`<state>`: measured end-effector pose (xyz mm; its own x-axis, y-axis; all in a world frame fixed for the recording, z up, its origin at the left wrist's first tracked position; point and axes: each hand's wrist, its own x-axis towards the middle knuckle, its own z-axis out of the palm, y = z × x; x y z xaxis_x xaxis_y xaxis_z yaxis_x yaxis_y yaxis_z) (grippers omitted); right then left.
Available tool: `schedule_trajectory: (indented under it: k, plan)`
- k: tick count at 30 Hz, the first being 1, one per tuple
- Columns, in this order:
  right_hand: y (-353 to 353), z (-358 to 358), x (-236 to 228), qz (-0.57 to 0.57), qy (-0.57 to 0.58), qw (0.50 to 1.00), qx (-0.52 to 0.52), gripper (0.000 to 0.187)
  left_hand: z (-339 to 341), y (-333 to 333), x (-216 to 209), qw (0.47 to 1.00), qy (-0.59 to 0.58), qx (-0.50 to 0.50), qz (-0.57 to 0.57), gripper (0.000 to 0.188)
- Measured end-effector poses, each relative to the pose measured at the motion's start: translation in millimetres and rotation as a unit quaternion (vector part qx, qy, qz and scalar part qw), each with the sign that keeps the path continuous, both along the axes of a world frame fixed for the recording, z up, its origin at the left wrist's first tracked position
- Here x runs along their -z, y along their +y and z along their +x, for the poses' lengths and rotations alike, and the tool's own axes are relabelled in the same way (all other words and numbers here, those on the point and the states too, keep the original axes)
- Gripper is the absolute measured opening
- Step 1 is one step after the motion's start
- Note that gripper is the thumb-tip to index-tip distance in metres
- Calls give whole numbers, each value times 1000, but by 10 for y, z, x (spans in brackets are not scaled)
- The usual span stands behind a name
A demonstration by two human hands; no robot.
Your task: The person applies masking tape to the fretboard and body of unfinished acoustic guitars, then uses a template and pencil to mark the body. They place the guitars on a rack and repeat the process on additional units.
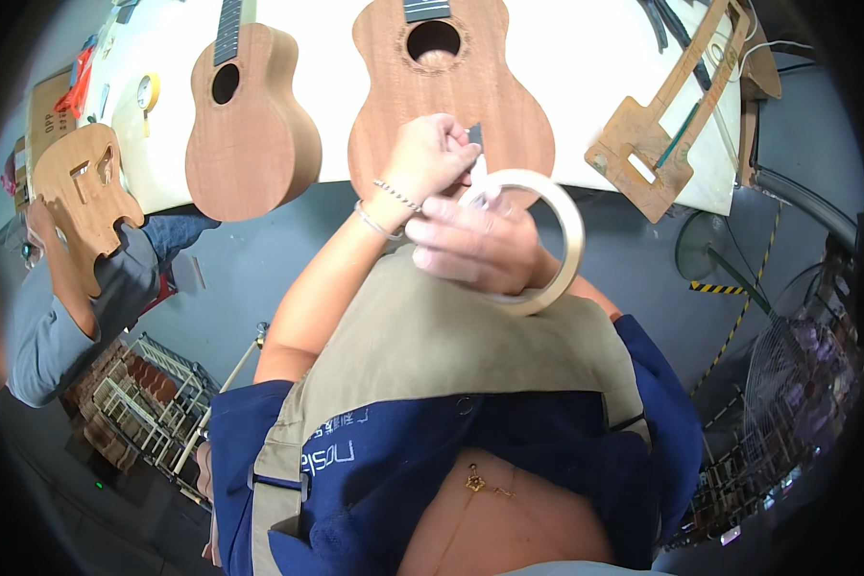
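Note:
A small guitar body (451,96) in reddish-brown wood lies on the table in front of me, its sound hole toward the far side. Over its lower part, my left hand (427,158) is closed, fingertips pinched at a pale strip of tape (478,173). Beside those fingertips a small dark grey piece (475,134) shows on the wood, partly covered. Closer to me, my right hand (480,240) is curled around a roll of cream masking tape (571,230). That hand is somewhat blurred by motion.
Left on the white table (326,58) lies a second small guitar (245,134), with a yellow tape roll (148,91) beyond it. At right sits a wooden template jig (648,154). A co-worker (77,298) holds a guitar-shaped wooden body (86,187). A fan (802,374) stands at lower right.

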<state>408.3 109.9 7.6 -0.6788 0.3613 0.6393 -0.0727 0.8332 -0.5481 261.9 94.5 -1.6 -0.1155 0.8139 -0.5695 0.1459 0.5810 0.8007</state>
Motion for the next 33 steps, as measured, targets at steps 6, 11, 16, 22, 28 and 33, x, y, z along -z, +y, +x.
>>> schedule_trajectory:
  k: [6, 11, 16, 22, 28, 33]
  plan:
    - [60, -689, 45, -349, 171, 909, 152, 41, -1829, -293, -518, 937, 31, -230, 263, 13]
    - [-71, -1833, -42, -573, 303, 755, 97, 52, -4498, -1220, 369, 899, 371, -203, 116, 22]
    - [-271, -2578, -115, -519, 292, 798, 91, 51, -4479, -1195, 702, 782, 604, -116, 102, 25]
    - [-509, -2993, -77, -409, 288, 856, 134, 46, -3062, -907, -284, 948, 32, -110, 298, 12]
    - [-771, -2983, -143, -629, 344, 696, 34, 40, -2924, -1048, -124, 958, -105, -132, 231, 17]
    - [-745, -2615, 28, -363, 50, 899, 240, 36, -3232, -1375, 12, 962, 104, -119, 223, 15]
